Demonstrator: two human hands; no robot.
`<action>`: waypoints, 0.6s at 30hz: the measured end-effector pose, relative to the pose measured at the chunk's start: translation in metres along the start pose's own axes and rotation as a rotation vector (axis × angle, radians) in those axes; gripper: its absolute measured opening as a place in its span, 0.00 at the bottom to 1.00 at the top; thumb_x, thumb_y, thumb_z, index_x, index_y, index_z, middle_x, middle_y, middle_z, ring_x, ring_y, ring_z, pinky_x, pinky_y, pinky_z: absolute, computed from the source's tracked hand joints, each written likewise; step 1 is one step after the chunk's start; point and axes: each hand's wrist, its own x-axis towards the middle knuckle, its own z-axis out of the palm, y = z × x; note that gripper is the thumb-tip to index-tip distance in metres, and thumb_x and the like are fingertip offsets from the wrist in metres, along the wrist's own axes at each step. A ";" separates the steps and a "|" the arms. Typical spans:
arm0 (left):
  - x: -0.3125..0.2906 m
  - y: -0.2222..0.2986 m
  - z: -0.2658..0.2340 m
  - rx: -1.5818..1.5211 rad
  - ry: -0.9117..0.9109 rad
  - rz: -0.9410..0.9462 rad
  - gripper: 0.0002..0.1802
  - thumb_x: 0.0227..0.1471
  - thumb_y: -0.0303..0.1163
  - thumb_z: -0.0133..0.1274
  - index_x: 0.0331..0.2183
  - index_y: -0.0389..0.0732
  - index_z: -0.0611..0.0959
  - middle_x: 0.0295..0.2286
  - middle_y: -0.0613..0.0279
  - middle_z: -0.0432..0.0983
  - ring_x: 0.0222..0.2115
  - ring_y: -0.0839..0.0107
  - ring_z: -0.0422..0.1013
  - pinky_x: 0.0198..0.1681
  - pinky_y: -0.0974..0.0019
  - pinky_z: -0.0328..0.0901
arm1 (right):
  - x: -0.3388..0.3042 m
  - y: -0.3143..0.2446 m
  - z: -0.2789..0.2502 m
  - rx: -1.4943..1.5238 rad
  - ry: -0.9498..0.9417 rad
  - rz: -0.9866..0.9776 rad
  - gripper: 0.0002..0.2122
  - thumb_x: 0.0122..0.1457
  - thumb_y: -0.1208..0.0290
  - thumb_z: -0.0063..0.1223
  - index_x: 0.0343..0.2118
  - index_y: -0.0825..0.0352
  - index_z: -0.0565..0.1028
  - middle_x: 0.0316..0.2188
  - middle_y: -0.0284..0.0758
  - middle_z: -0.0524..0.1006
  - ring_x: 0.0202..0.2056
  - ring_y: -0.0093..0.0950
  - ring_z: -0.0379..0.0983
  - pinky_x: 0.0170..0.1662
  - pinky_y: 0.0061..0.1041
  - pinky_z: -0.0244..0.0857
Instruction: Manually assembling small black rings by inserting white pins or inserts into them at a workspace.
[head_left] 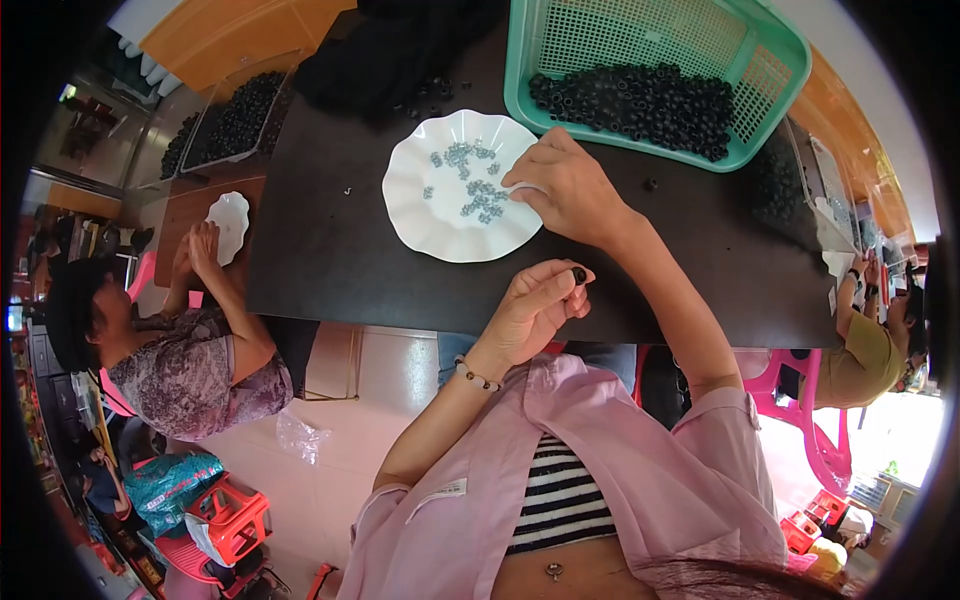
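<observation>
My left hand (538, 308) is closed just in front of the table's near edge. Thumb and fingers pinch a small black ring-shaped piece (579, 275), its round opening turned up. On the table lies a white plate (408, 215) with a wavy rim, and small clear bluish pieces (484, 205) are scattered over it. My right hand (575, 190) reaches over the plate's right rim, its fingertips pinched together beside those pieces. Whatever sits between these fingertips is hidden or too small to name.
A green mesh basket (745, 150) holding many black ring pieces (640, 105) stands at the back right. Dark cloth (375, 60) lies at the back left of the dark table (330, 270). One loose black piece (651, 184) rests near the basket. Other people sit left and right.
</observation>
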 end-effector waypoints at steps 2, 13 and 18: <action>0.000 0.000 -0.001 -0.012 -0.028 -0.011 0.14 0.56 0.39 0.54 0.34 0.36 0.77 0.27 0.67 0.68 0.28 0.77 0.63 0.35 0.68 0.60 | 0.002 0.002 0.004 -0.020 -0.011 -0.001 0.09 0.45 0.77 0.60 0.32 0.63 0.80 0.32 0.32 0.76 0.38 0.34 0.66 0.43 0.29 0.64; -0.002 -0.003 -0.007 -0.055 -0.064 -0.016 0.14 0.55 0.36 0.55 0.38 0.35 0.79 0.26 0.67 0.71 0.28 0.76 0.65 0.35 0.68 0.61 | 0.022 -0.003 0.017 0.010 -0.029 -0.052 0.08 0.47 0.77 0.58 0.32 0.62 0.80 0.34 0.31 0.76 0.41 0.35 0.64 0.45 0.29 0.63; -0.006 -0.004 -0.006 -0.058 -0.069 -0.013 0.14 0.56 0.36 0.55 0.38 0.35 0.79 0.26 0.67 0.72 0.28 0.76 0.65 0.35 0.69 0.61 | 0.025 -0.008 0.018 0.003 -0.074 -0.163 0.09 0.46 0.76 0.59 0.32 0.61 0.80 0.39 0.30 0.75 0.43 0.35 0.63 0.47 0.30 0.63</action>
